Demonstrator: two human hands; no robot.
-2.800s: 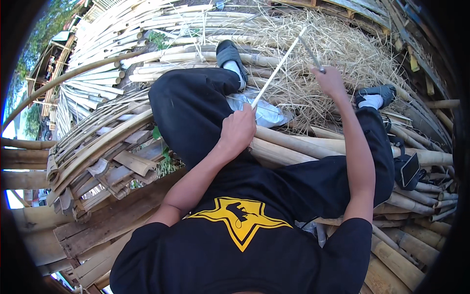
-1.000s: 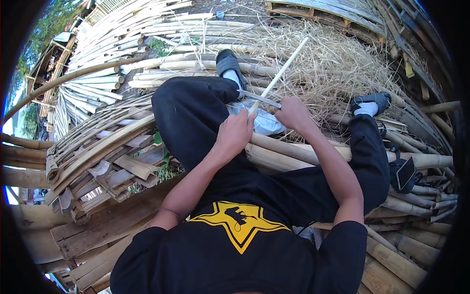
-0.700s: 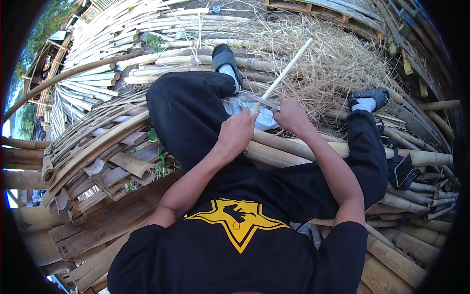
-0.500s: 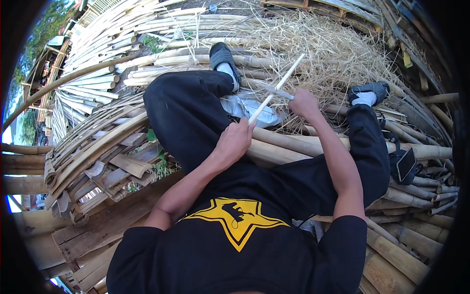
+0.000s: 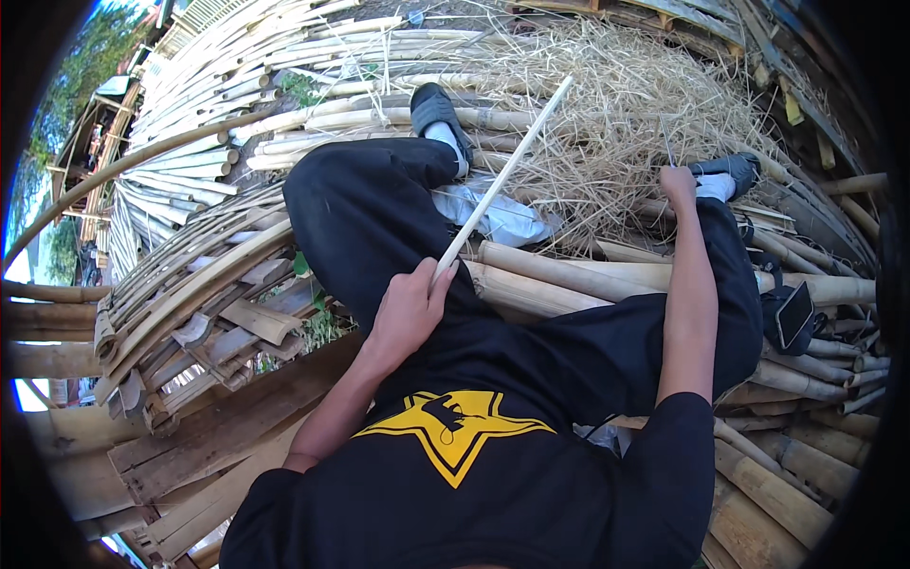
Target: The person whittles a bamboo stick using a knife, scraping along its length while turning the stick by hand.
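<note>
Grip: left hand [image 5: 408,308] closes around the near end of a pale bamboo strip [image 5: 502,175], fingers pressed together on it; the strip slants up and right over the left knee toward the straw pile [image 5: 616,123]. Right hand [image 5: 678,182] reaches far right into the straw beside the right shoe [image 5: 725,171]; it seems pinched on a thin blade, though I cannot tell for sure. Judgement: keep the strip steady and angled away from the legs, fingers clear of any edge.

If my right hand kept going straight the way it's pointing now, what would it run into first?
Probably the pile of dry straw just beyond the right hand, with the grey shoe close beside that line; depth is hard to judge.
</note>
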